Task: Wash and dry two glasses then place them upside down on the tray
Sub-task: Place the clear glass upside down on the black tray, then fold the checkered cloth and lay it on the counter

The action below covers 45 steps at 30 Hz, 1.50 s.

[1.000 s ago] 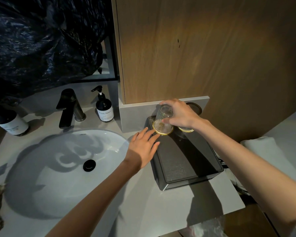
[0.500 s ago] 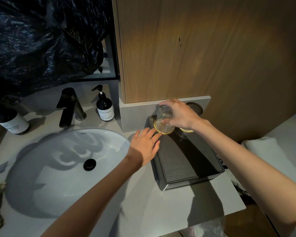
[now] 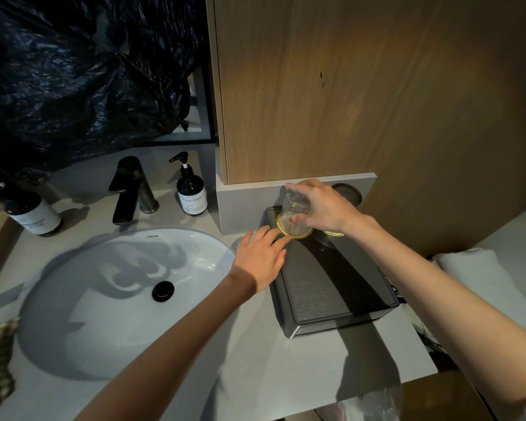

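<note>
A brown wood-grain cabinet panel fills the upper right. A crumpled sheet of black plastic covers the upper left. Below them runs a pale grey stone worktop. A white oval sink basin is set into its left half, with a round black drain stopper in the bottom.

To the right of the basin a dark rectangular tray with a raised rim lies on the worktop, its far end against the low grey ledge under the cabinet. Past the tray, at the right edge, lies a folded white towel.

Two bare forearms reach in from below. The right hand is over the tray's far end, its grip closed round a clear drinking glass, with fingers and thumb wrapped about the upper part. The glass is at the tray's far left corner, with its lower end on a round gold coaster with a scalloped edge. I cannot tell whether it is fully seated.

The left hand lies flat across the tray's left rim with its grip open and fingers straight. The fingertips reach the coaster's near edge.

A second gold coaster shows just under the right wrist. A dark round shape sits behind the hand, but I cannot make out what it is.

Behind the basin stand a black faucet and a dark pump bottle with a white label. Another dark labelled bottle stands at the far left.
</note>
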{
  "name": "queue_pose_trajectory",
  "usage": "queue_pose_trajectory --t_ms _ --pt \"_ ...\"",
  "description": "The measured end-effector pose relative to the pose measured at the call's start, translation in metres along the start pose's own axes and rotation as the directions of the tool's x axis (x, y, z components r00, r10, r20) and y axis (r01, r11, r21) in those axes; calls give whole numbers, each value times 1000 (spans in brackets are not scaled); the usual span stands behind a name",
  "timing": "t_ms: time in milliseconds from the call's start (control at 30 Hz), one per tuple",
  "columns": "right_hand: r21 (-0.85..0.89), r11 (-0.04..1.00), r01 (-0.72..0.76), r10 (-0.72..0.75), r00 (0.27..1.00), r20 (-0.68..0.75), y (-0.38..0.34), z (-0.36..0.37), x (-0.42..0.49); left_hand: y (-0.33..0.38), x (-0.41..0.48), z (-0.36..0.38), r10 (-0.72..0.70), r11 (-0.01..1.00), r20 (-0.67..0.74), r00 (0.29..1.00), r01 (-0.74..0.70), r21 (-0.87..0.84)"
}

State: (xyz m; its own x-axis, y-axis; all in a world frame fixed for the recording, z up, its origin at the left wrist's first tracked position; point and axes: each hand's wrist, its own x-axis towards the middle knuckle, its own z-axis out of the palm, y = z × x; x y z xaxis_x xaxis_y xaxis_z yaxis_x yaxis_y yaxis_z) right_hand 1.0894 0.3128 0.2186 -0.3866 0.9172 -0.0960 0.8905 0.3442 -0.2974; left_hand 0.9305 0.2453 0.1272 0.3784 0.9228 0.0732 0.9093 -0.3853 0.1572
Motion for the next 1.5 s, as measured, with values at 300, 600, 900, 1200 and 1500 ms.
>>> queue_pose_trajectory --t_ms 300,600,900,1200,1500 --pt "53 992 111 -94 961 -262 -11 -7 -46 -3 -29 -38 -150 970 -245 958 95 -223" --pt "150 938 313 -266 925 -270 -63 24 -81 -22 -132 -67 -365 924 -446 817 258 -283" --pt "345 849 400 -389 915 -105 -177 96 -95 -85 -275 -81 -646 762 -330 688 567 -312" --pt "490 809 324 -386 922 29 -322 180 -83 -196 -386 -69 -779 624 -144 610 735 -266" --pt "510 847 149 -227 969 94 -430 244 -30 -281 -408 -52 -706 707 -117 699 685 -176"
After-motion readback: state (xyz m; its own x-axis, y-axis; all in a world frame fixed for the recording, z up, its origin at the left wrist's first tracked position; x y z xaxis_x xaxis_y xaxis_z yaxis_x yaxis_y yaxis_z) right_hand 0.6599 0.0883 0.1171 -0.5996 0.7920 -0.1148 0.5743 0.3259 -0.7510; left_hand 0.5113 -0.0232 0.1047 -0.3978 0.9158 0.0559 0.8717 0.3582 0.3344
